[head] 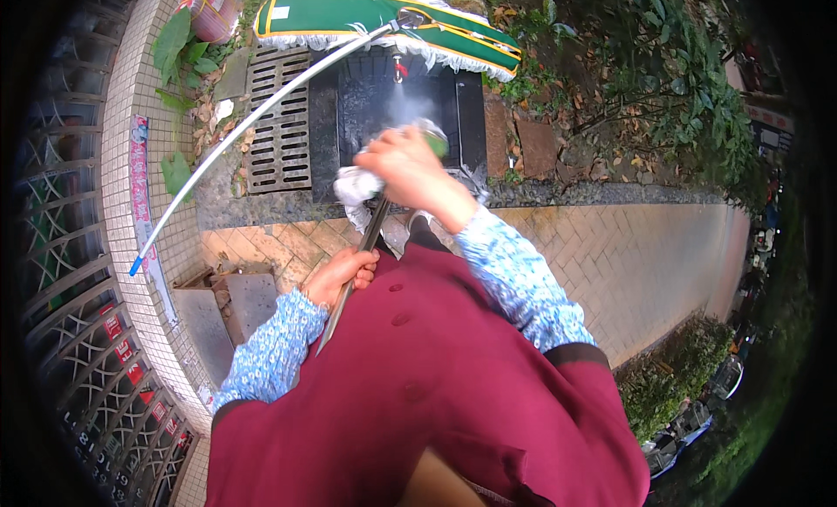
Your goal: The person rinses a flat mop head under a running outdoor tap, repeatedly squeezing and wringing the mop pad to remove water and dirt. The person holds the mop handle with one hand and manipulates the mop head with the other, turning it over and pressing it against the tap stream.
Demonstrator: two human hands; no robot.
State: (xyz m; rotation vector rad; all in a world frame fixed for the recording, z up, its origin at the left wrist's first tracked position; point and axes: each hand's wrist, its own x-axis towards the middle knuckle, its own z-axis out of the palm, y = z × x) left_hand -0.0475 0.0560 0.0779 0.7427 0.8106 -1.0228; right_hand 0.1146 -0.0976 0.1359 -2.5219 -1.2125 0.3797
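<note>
My left hand (343,275) is closed around a grey metal pole (374,227), which slants from my apron up toward the basin. Over the near part of a dark basin (322,134), my right hand (407,167) grips a bunched white mop head (358,185) at the pole's upper end. A green patch (436,143) shows beyond my fingers; motion blurs this area. Water sprays down from a tap (397,70) with a red handle, just beyond my right hand. How the mop head joins the pole is hidden.
A wide green dust mop (320,15) with white fringe lies across the basin's far side. Its long white handle (261,108) reaches left to the tiled ledge (121,199). A slotted drain grate (280,121) adjoins the basin; shrubs (680,82) grow right.
</note>
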